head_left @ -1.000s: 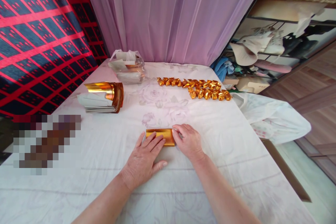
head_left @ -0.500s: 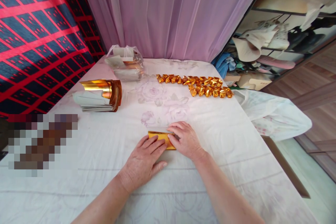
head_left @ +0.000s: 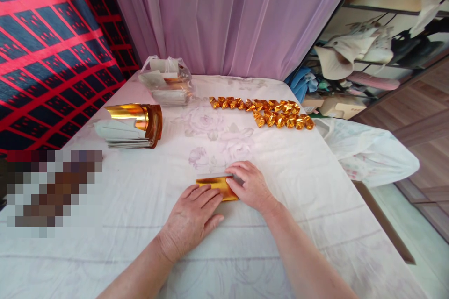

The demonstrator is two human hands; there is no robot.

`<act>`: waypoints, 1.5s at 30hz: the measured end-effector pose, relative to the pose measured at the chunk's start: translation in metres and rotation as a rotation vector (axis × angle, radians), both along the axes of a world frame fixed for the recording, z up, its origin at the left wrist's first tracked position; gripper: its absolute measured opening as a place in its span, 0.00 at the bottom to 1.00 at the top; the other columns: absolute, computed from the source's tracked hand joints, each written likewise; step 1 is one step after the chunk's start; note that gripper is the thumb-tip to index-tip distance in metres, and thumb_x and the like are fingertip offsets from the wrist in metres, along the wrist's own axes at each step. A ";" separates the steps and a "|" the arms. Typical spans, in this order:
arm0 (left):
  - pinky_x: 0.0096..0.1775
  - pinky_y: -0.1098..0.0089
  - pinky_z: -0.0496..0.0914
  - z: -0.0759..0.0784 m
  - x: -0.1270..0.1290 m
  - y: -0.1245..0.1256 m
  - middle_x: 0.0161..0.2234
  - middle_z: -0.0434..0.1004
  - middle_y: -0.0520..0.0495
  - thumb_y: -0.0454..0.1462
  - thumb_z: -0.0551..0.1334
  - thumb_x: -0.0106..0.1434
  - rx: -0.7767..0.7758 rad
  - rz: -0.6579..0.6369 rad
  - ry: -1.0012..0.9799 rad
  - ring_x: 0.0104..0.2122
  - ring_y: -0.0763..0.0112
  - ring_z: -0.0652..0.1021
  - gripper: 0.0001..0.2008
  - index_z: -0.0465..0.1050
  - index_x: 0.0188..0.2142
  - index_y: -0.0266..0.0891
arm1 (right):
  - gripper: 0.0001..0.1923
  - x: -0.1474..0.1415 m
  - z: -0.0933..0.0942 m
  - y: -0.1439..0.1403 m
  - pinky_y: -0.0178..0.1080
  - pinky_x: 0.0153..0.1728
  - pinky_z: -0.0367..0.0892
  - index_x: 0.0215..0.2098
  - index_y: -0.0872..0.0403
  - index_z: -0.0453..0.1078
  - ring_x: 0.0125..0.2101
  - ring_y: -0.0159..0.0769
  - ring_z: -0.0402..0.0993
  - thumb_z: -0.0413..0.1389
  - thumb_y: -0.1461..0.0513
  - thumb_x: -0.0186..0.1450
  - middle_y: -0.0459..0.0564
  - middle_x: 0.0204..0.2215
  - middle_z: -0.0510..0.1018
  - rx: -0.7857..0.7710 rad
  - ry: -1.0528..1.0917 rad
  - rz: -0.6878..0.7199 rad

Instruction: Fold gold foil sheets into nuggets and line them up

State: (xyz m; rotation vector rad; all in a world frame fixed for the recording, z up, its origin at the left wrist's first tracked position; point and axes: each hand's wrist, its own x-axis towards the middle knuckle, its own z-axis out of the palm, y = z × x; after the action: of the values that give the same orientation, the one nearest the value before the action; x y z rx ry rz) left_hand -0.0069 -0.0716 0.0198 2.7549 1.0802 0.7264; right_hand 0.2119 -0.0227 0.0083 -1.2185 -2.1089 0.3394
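Gold foil paper, folded into a narrow strip, lies flat on the table toward its near edge. I see my left hand spread flat with fingertips pressing its near edge, while my right hand, fingers loosely curled, pins its right end. Folded gold pieces line the far right; a foil stack sits by the left edge.

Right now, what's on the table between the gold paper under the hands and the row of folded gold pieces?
Nothing but bare flowered tablecloth lies between the gold paper and the folded gold pieces, as the head view shows.
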 end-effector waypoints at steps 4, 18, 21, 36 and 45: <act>0.55 0.53 0.68 -0.005 -0.001 0.000 0.50 0.79 0.44 0.46 0.53 0.71 -0.004 0.022 0.010 0.50 0.58 0.77 0.19 0.72 0.53 0.40 | 0.08 0.000 0.000 0.001 0.45 0.44 0.70 0.39 0.52 0.75 0.40 0.40 0.74 0.56 0.65 0.64 0.51 0.38 0.79 -0.021 -0.008 0.008; 0.58 0.50 0.66 -0.010 -0.001 0.001 0.54 0.76 0.41 0.47 0.53 0.71 -0.062 0.043 0.049 0.57 0.55 0.73 0.21 0.72 0.54 0.38 | 0.12 0.000 -0.001 0.001 0.45 0.45 0.70 0.43 0.49 0.76 0.41 0.41 0.74 0.56 0.66 0.62 0.50 0.39 0.79 -0.020 -0.053 -0.029; 0.59 0.49 0.66 -0.009 -0.002 0.002 0.55 0.75 0.41 0.47 0.53 0.70 -0.068 0.038 0.069 0.57 0.54 0.72 0.21 0.71 0.54 0.38 | 0.11 0.000 -0.001 0.001 0.44 0.44 0.70 0.39 0.49 0.76 0.40 0.40 0.74 0.56 0.67 0.63 0.50 0.38 0.79 -0.010 -0.054 -0.013; 0.61 0.49 0.63 -0.007 -0.001 0.003 0.56 0.73 0.41 0.49 0.55 0.69 -0.124 0.041 0.066 0.59 0.55 0.70 0.22 0.69 0.56 0.39 | 0.10 -0.001 0.000 0.000 0.44 0.43 0.70 0.37 0.49 0.77 0.39 0.39 0.74 0.56 0.68 0.63 0.49 0.37 0.79 -0.015 -0.052 -0.019; 0.61 0.49 0.63 -0.008 -0.001 0.002 0.57 0.73 0.41 0.49 0.56 0.69 -0.125 0.042 0.069 0.60 0.55 0.70 0.22 0.68 0.57 0.40 | 0.10 -0.001 0.000 0.001 0.44 0.43 0.70 0.38 0.48 0.77 0.39 0.39 0.74 0.55 0.66 0.64 0.49 0.37 0.80 -0.008 -0.065 -0.018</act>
State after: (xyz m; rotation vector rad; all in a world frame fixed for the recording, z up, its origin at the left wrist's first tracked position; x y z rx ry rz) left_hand -0.0078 -0.0693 0.0116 2.6774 1.1584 0.5524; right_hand 0.2113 -0.0222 0.0080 -1.2686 -2.1522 0.3038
